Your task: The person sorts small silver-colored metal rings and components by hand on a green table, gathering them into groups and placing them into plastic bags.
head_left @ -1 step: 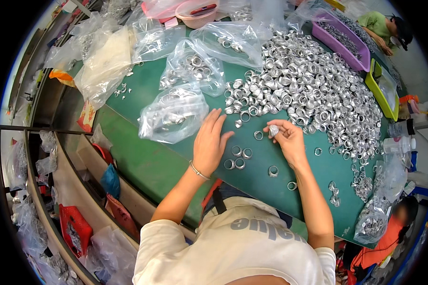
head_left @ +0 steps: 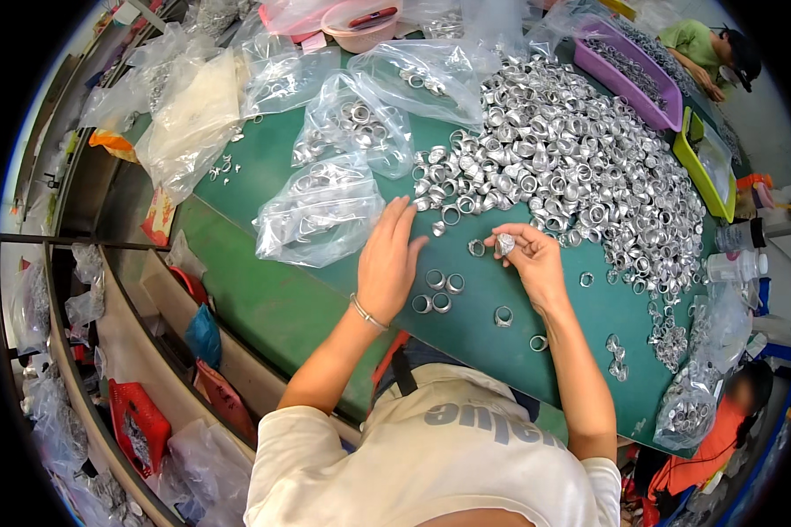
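My right hand (head_left: 534, 260) pinches a silver-coloured ring (head_left: 504, 245) between thumb and fingertips, just above the green tabletop. Its wide patterned top faces up. Fingers outstretched, my left hand (head_left: 390, 260) rests open by the right edge of a clear plastic bag (head_left: 319, 212) with rings inside. Between my hands a cluster of several loose rings (head_left: 441, 303) lies on the table, with a single ring (head_left: 475, 248) close to my right fingertips. A large heap of rings (head_left: 554, 149) spreads beyond and to the right of that hand.
More clear bags of rings (head_left: 357, 123) lie farther back. A purple basket (head_left: 628, 79) and a lime-green tray (head_left: 707, 171) stand at the far right. Shelving with a red basket (head_left: 139, 422) runs along the left. Two other people are at the right, one in green (head_left: 690, 44), one in orange (head_left: 696, 457).
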The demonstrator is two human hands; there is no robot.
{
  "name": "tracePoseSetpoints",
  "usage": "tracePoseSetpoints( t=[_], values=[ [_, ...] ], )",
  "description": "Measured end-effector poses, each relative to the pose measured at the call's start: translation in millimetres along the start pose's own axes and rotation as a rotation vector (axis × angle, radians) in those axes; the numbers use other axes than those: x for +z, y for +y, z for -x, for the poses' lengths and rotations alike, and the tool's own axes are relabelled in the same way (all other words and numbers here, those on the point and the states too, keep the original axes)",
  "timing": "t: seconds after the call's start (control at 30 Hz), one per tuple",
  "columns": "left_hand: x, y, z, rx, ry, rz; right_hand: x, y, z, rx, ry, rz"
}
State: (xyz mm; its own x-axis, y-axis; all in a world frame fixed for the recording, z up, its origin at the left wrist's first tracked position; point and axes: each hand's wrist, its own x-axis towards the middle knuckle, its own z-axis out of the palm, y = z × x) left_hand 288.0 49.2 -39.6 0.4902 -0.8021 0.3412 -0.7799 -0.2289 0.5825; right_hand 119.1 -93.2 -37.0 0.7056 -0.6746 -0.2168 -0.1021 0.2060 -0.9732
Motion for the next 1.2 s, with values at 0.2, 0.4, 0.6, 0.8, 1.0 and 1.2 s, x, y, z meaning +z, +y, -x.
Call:
tracePoseSetpoints(
  t=[0.2, 0.4, 0.6, 0.8, 1.0, 1.2],
  values=[
    [21, -14, -32, 0.024, -0.089, -0.153, 2, 3, 19, -0.079, 0.057, 0.019],
    [16, -12, -32, 0.05, -0.087, 0.104, 3, -5, 27, -0.276, 0.099, 0.482],
    [-23, -6, 7, -0.063, 0.001, 0.219, 60, 4, -16, -0.56, -0.019, 0.65],
    [-16, -21, 42, -0.055, 0.068, 0.153, 89, 20, -35, -0.772, -0.188, 0.99],
    [-2, -18, 24, 0.01, -0.028, 0.043, 41, 4, -11, -0.57, -0.043, 0.706],
    [4, -29, 13, 0.145, -0.091, -0.029, -22, -25, 47, -0.204, 0.18, 0.636]
  ],
)
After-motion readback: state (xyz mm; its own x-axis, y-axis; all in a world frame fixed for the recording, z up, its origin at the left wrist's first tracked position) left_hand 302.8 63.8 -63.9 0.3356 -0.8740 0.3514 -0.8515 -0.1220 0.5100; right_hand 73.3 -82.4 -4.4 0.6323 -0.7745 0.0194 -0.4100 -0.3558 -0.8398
